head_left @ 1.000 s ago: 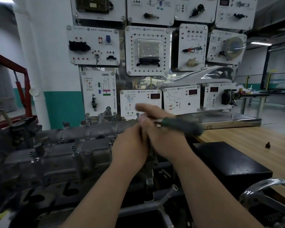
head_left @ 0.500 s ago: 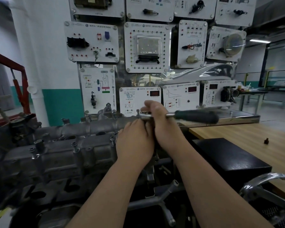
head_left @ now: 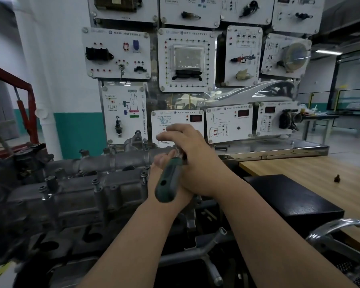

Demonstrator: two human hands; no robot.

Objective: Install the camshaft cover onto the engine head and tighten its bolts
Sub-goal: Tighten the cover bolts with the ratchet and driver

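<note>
The grey camshaft cover (head_left: 77, 190) lies on the engine head (head_left: 50, 235) at the left, with several bolts (head_left: 96, 183) standing up from it. At the cover's right end a ratchet with a dark green handle (head_left: 168, 181) sits on a bolt, its handle pointing towards me. My right hand (head_left: 195, 161) grips the ratchet at its head, with two fingers stretched out to the left. My left hand (head_left: 164, 194) is under the handle, its fingers curled up around the ratchet's drive just below the head. The socket and the bolt under it are hidden.
A black box (head_left: 289, 196) stands right of the engine on a wooden table (head_left: 320, 169), where one small dark bolt (head_left: 338, 178) lies. A chrome handwheel (head_left: 341, 233) is at the lower right. A board of white training panels (head_left: 185, 59) rises behind, and a red steel frame (head_left: 25, 90) stands at the left.
The ratchet handle has swung from pointing right to pointing towards me, over my left wrist. Both hands stayed at the ratchet head.
</note>
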